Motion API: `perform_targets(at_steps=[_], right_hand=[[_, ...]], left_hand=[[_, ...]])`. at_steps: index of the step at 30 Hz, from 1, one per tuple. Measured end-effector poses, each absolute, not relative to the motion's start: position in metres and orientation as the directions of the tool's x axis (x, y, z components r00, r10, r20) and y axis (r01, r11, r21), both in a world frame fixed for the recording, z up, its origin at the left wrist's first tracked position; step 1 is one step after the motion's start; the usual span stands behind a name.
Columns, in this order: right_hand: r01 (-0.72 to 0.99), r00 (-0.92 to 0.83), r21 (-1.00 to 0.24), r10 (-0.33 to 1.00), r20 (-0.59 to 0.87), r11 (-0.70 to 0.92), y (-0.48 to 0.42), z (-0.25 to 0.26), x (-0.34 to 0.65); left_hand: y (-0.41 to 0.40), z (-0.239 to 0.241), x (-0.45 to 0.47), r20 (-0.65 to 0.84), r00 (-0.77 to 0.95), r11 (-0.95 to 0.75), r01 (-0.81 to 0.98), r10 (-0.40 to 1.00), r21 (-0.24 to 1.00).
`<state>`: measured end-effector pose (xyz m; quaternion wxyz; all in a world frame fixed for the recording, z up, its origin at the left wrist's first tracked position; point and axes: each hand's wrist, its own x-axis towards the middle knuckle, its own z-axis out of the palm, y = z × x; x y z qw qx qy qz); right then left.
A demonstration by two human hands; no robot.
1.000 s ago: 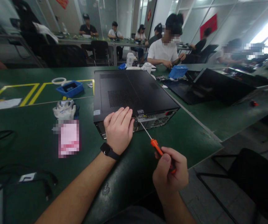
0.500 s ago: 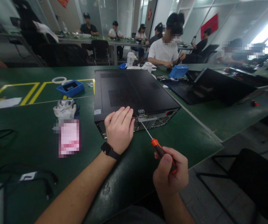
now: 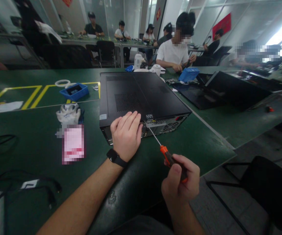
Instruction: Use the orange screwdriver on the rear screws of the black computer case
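Note:
A black desktop computer case lies on its side on the green table, its rear panel facing me. My left hand rests over its near top edge, fingers stretched out on the cover and thumb toward the rear panel. My right hand is closed around the orange and black handle of a screwdriver. The long shaft slants up and left, and its tip meets the rear edge beside my left thumb. Whether it sits in a screw is too small to tell.
Left of the case are a blue tray, gloves and a pinkish blurred packet. Dark cables lie at the lower left. An opened black case stands at the right. A person in white works across the table.
The view has shifted very slightly. My right hand and the screwdriver appear almost unmoved, and my left hand stays on the case.

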<state>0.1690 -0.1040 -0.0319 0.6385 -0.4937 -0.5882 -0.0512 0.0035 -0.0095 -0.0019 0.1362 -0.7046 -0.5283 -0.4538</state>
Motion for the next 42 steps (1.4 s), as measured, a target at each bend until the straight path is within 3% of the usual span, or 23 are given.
perform_targets(at_steps=[4,7,11,17,24,30,37,42], right_hand=[[0.586,0.25,-0.523,0.476,0.843,0.619,-0.1,-0.027,0.167],[0.652,0.257,-0.5,0.455,0.853,0.57,-0.101,-0.03,0.168],[0.663,0.303,-0.574,0.529,0.793,0.481,-0.105,-0.037,0.169],[0.571,0.243,-0.508,0.458,0.855,0.645,-0.099,-0.028,0.167],[0.641,0.296,-0.555,0.496,0.816,0.531,-0.102,-0.032,0.168],[0.559,0.233,-0.516,0.475,0.849,0.649,-0.097,-0.026,0.167],[0.692,0.317,-0.542,0.473,0.822,0.477,-0.102,-0.029,0.169],[0.663,0.353,-0.596,0.512,0.783,0.453,-0.103,-0.027,0.169]], left_hand=[[-0.009,-0.002,0.003,0.786,0.032,-0.406,0.869,0.618,0.283],[-0.009,-0.002,0.004,0.795,0.04,-0.401,0.878,0.606,0.262],[-0.01,-0.003,0.003,0.799,0.047,-0.394,0.887,0.599,0.243],[-0.01,-0.001,0.004,0.786,0.038,-0.398,0.877,0.617,0.27],[-0.01,-0.001,0.003,0.769,0.034,-0.4,0.868,0.638,0.294],[-0.01,-0.001,0.003,0.78,0.042,-0.395,0.878,0.625,0.269],[-0.009,-0.002,0.003,0.787,0.044,-0.4,0.878,0.615,0.264],[-0.01,-0.001,0.003,0.789,0.048,-0.406,0.875,0.612,0.262]])
